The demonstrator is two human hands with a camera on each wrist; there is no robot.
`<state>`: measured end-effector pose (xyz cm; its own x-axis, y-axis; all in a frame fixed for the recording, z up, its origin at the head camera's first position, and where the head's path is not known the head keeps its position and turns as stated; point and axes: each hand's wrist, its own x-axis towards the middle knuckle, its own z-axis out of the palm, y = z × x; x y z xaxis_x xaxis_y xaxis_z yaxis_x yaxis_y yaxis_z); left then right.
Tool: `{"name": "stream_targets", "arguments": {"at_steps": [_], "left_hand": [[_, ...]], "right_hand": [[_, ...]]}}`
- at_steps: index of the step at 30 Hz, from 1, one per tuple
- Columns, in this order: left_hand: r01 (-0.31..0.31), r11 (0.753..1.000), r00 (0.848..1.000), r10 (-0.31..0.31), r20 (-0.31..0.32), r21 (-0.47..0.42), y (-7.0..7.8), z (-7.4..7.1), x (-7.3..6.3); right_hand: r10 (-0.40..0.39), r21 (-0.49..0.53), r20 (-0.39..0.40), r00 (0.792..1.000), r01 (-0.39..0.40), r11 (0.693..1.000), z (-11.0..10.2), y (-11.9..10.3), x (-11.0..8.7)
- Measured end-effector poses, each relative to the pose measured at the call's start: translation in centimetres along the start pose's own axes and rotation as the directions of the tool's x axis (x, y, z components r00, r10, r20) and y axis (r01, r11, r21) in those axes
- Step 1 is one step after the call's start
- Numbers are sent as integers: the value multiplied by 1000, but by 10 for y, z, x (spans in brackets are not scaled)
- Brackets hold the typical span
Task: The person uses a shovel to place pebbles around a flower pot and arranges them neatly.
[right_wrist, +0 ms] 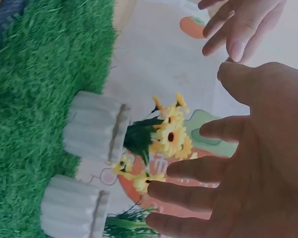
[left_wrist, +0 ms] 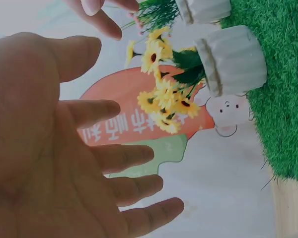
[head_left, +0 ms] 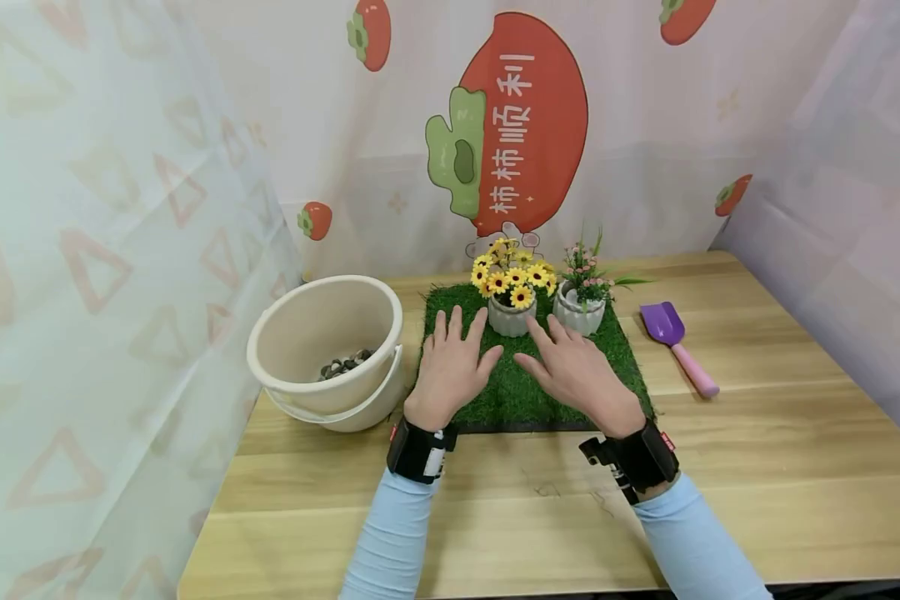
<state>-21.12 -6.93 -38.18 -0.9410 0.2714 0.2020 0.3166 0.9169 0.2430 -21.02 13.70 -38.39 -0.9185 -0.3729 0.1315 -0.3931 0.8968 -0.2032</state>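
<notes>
My left hand [head_left: 452, 367] is held above the green turf mat [head_left: 521, 383], palm down with fingers spread and nothing in it. Beside it, my right hand [head_left: 579, 367] hovers with its fingers straight, also holding nothing. Just beyond the hands, a grey-white pot with yellow flowers [head_left: 512, 315] stands upright on the mat. To its right is a similar pot with small pink flowers [head_left: 579, 312]. In the left wrist view the yellow flowers [left_wrist: 164, 96] lie past the fingertips, apart from them. The right wrist view shows the yellow-flower pot [right_wrist: 95, 126] clear of the right fingers.
A cream bucket [head_left: 270, 354] with a handle stands left of the mat, with dark pebbles [head_left: 342, 365] inside. Right of the mat, a purple shovel with a pink handle [head_left: 693, 371] lies on the wooden table [head_left: 780, 492]. A printed curtain [head_left: 390, 133] hangs behind.
</notes>
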Motion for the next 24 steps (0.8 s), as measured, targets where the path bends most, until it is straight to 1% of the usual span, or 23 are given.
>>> {"name": "stream_targets", "arguments": {"at_steps": [4,7,9,11,13,17,20,23,24], "left_hand": [[-29,999,997,28,-68,-19,-4,-7,-4],[-76,994,988,65,-143,-74,-5,-13,-7],[-118,987,973,93,-209,-110,-5,-18,-8],[-154,980,955,114,-273,-130,-5,-23,-9],[-178,974,938,125,-322,-142,-5,-29,-12],[-189,968,911,112,-396,-162,-7,-41,-16],[-185,969,888,94,-450,-163,-9,-49,-16],[-176,972,874,80,-480,-158,-11,-53,-15],[-170,973,871,75,-486,-155,-12,-53,-15]], "right_hand": [[-30,15,-6,1000,30,999,-4,-6,5],[-53,27,-18,998,54,998,-7,-11,7],[-71,44,-30,997,73,996,-10,-14,8],[-94,62,-47,994,97,993,-12,-17,10],[-112,73,-59,992,116,991,-14,-21,13],[-137,65,-73,988,142,988,-18,-29,20],[-154,56,-89,984,159,986,-21,-37,26],[-170,56,-97,981,176,983,-25,-46,33],[-176,53,-98,980,181,982,-26,-49,34]]}}
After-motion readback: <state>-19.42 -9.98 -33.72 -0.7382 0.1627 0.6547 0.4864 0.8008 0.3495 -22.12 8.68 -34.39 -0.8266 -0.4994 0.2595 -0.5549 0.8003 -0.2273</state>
